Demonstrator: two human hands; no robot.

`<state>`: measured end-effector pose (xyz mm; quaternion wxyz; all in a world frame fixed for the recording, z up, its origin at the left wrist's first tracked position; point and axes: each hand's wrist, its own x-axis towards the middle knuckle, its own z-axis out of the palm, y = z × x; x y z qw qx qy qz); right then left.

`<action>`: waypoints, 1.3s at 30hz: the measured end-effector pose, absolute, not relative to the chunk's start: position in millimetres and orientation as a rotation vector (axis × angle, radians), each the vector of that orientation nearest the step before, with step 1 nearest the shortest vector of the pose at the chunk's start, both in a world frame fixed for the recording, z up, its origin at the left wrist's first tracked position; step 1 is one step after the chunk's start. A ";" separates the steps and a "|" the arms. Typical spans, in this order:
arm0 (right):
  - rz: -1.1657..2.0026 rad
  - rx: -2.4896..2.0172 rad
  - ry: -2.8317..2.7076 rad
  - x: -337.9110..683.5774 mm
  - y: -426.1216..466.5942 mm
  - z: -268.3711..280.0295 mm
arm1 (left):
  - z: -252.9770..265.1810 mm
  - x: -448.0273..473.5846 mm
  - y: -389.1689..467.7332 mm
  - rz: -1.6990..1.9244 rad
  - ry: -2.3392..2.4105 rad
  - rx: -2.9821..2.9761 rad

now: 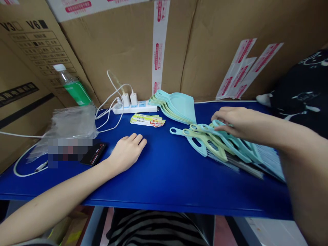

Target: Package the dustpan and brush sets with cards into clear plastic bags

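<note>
My left hand (129, 150) rests on the blue table, its fingers curled down with nothing visible in them. At the right, my right hand (229, 119) has its thumb and fingers around the handle of a light-blue hand brush (237, 145). That brush lies on an overlapping fan of several blue and green hand brushes (197, 141), handles toward the left and bristles toward the lower right. Behind them is a nested stack of light-blue and pale-green dustpans (181, 106). My right forearm hides part of the brushes.
Small printed packets or labels (148, 120) lie before a white power strip (143, 107) with chargers and cables. At the left are a clear plastic bag (74, 121), a phone (94, 153) and a green-labelled bottle (77, 90). Cardboard (123, 44) lines the back; a dark-clothed person (302, 89) is at right.
</note>
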<state>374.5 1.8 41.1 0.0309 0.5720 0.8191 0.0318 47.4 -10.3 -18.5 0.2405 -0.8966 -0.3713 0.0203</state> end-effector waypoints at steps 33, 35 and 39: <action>0.503 0.824 3.629 248.8 -47.9 -19.5 | -18.5 47.6 -30.5 -0.629 -0.528 -2.540; 0.414 0.835 3.658 249.3 -47.1 -21.8 | -18.7 47.4 -31.0 -0.626 -0.511 -2.548; 0.215 0.864 3.686 249.8 -45.1 -24.5 | -16.6 48.7 -30.0 -0.607 -0.443 -2.560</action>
